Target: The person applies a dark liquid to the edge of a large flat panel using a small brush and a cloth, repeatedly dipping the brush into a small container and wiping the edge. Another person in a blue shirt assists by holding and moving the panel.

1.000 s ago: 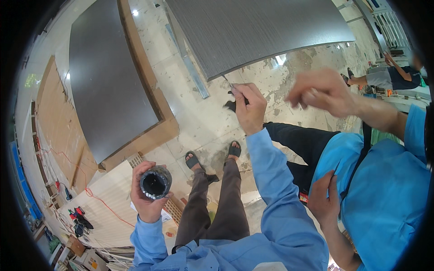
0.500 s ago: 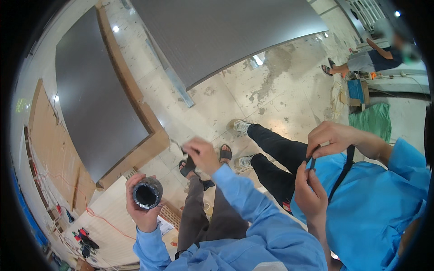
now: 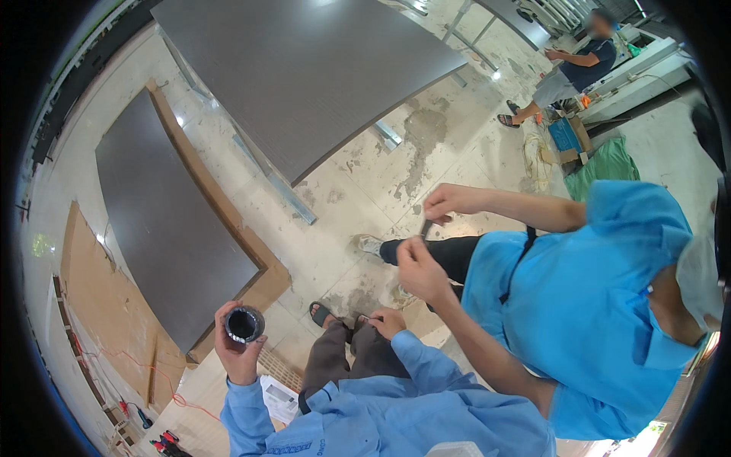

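Observation:
My left hand (image 3: 237, 358) is closed around a dark, open-topped can (image 3: 244, 325), held upright at the lower left; its inside looks black and its rim is smeared. My right hand (image 3: 391, 324) hangs low beside my right thigh, its fingers curled. What those fingers hold, if anything, is too small and dark to make out. To my right a co-worker in a light blue shirt (image 3: 579, 282) pinches a small dark strip (image 3: 426, 228) between both hands.
A large dark grey panel (image 3: 304, 68) lies raised ahead of me on metal supports. Another grey panel (image 3: 171, 221) sits on cardboard at the left. A pale board with a red cord (image 3: 179, 400) lies lower left. Another person (image 3: 575, 72) stands far right near green sheeting (image 3: 605, 167).
My right hand has dropped from in front of me down to beside my thigh. My left hand still holds the can. The view has turned, and the co-worker's hands appear further left.

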Demonstrator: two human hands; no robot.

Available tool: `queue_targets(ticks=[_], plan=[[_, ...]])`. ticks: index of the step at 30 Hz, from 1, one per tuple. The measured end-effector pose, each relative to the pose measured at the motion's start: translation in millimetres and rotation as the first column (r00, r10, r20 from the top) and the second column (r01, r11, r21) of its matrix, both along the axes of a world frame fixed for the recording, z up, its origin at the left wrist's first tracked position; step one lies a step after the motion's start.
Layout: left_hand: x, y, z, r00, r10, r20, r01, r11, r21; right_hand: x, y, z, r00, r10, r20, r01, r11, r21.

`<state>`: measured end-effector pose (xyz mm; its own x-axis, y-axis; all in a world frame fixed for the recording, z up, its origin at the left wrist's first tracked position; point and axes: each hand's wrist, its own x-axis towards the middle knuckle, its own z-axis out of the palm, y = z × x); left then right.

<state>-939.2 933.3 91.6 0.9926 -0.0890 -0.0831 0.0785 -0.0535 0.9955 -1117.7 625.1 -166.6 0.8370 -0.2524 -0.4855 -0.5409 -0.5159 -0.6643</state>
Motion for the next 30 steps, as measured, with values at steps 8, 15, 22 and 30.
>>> queue_targets(ticks=[8,15,22,30], plan=[[-38,-19,30,0.997,0.071,0.035,-0.068,0.994,-0.082,-108,-53,-26,0.938,-0.013,-0.346,0.046,0.995,0.086],[-63,-24,53,0.989,0.131,0.072,-0.126,0.990,-0.071,-195,-91,-40,0.893,-0.019,-0.449,0.066,0.994,0.090],[-81,-10,58,0.965,0.235,0.120,-0.223,0.969,-0.104,-241,-135,-50,0.898,-0.010,-0.440,0.032,0.998,0.044],[-68,41,41,0.958,0.222,0.184,-0.195,0.969,-0.155,-240,-134,-59,0.869,-0.192,-0.456,0.235,0.971,0.038]])
